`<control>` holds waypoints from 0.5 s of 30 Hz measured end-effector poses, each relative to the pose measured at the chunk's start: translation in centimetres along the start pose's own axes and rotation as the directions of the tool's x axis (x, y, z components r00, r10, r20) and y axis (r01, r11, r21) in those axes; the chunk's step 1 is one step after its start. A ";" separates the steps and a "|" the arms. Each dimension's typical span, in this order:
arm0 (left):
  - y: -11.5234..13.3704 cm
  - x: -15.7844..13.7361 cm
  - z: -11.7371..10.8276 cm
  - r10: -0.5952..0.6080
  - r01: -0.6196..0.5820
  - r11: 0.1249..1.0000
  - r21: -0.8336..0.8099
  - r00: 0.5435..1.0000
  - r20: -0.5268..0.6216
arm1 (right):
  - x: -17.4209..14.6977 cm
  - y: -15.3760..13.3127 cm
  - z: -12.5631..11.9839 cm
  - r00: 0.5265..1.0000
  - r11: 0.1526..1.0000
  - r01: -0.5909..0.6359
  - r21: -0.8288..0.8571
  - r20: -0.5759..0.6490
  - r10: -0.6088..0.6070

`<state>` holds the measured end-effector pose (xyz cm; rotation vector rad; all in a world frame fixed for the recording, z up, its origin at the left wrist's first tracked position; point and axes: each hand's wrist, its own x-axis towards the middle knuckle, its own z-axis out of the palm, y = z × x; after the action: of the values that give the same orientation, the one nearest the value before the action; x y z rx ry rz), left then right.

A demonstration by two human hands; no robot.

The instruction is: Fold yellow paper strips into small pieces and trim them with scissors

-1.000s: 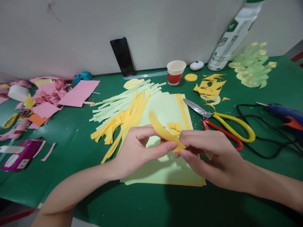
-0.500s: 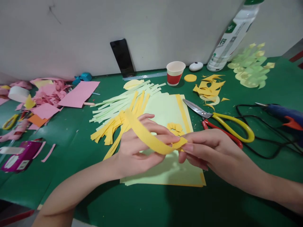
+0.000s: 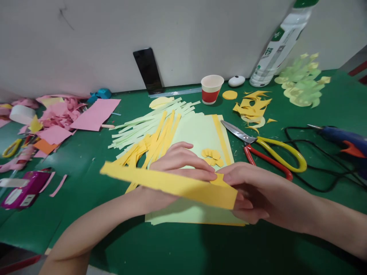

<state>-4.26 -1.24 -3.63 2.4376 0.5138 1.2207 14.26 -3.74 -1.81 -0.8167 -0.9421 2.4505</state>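
A long yellow paper strip (image 3: 172, 187) stretches in front of my left hand (image 3: 180, 162), its right end folded over between my two hands. My left fingertips pinch the fold from the left. My right hand (image 3: 260, 191) grips the same fold from the right, with thumb and index finger closed on it. Just beyond the fingertips, several small folded yellow paper pieces (image 3: 212, 154) lie on a stack of pale green paper sheets (image 3: 195, 133). Loose yellow strips (image 3: 164, 133) and pale green strips (image 3: 134, 128) lie beyond my left hand.
Scissors (image 3: 243, 135) with red and yellow handles lie beyond my right hand, near a blue glue gun (image 3: 341, 135) and its cord. A paper cup (image 3: 211, 91), a leaning phone (image 3: 149, 70) and a bottle (image 3: 275, 49) stand along the wall. Pink paper scraps (image 3: 63, 114) cover the left.
The strip's free part, earlier curled up over my left hand, now runs nearly straight leftward below the fingers. Its fold has turned, and my right fingers have shifted slightly around it.
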 end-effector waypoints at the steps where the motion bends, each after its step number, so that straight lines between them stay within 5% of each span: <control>1: 0.0 0.1 0.0 -0.030 0.029 0.999 -0.038 0.999 -0.020 | 0.1 0.0 -0.1 1.000 0.999 0.006 -0.050 -0.010 -0.007; 4: 0.1 0.3 0.2 -0.163 0.143 0.978 -0.150 0.978 -0.128 | 0.3 -0.3 -0.2 0.974 0.938 0.105 -0.330 -0.158 -0.165; 8: 0.4 0.2 0.3 -0.421 0.372 0.867 -0.330 0.902 -0.090 | 0.3 -0.6 -0.2 0.852 0.629 0.204 -0.750 -0.181 -0.492; 11: 0.8 0.1 0.1 -0.541 0.502 0.760 -0.413 0.841 0.025 | 0.3 -0.5 -0.3 0.818 0.465 0.228 -0.856 -0.091 -0.568; 15: 1.3 0.2 -0.1 -0.613 0.597 0.671 -0.440 0.780 0.123 | 0.5 -0.1 -0.4 0.750 0.442 0.244 -0.863 -0.121 -0.650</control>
<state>-3.99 -2.22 -2.86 1.6349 0.8533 0.9465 14.16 -3.25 -2.17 -1.1220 -1.8368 1.1573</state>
